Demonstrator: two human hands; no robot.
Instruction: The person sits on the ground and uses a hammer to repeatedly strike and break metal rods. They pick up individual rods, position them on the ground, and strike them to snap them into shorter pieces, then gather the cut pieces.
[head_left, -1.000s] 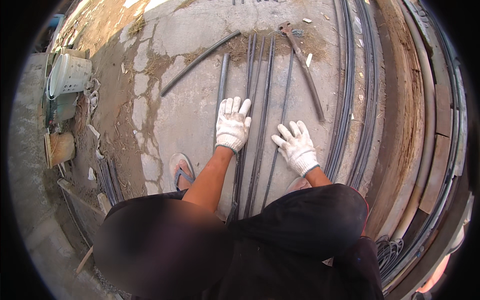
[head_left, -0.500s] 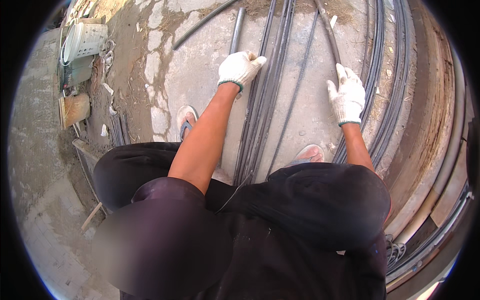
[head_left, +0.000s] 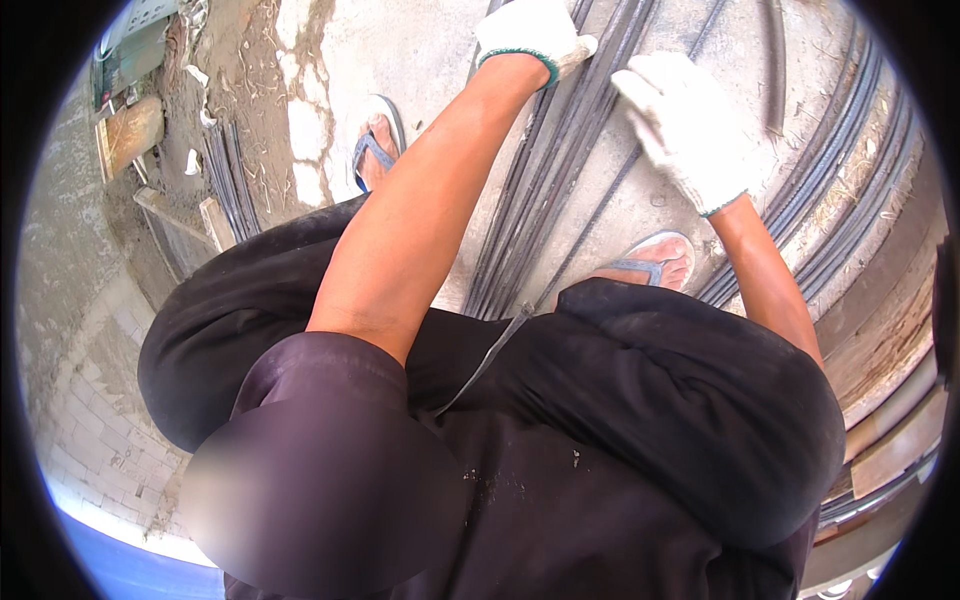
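My left hand (head_left: pixel 530 38), in a white knitted glove with a green cuff, is closed beside the bundle of dark steel rods (head_left: pixel 548 165) between my feet. It grips a grey metal pipe, mostly hidden by the glove and the upper picture edge. To its right, my right hand (head_left: pixel 690 130), gloved the same way, is open with fingers stretched toward the rods. Whether its fingertips touch them I cannot tell. Under that hand runs a thin single rod (head_left: pixel 600 212). A dark curved bar (head_left: pixel 774 70) lies just beyond the right hand, apart from it.
More bundled rods (head_left: pixel 835 150) curve along the right, before weathered timber (head_left: pixel 890 385) and a pale pipe (head_left: pixel 890 405). Short rods (head_left: pixel 232 180) and a rusty board (head_left: pixel 132 138) lie at left. My sandalled feet stand on cracked concrete (head_left: pixel 440 75) either side of the middle bundle.
My right hand has left the dark curved bar and come left toward the middle rods. My left hand, still closed, has moved forward and right. The view has shifted.
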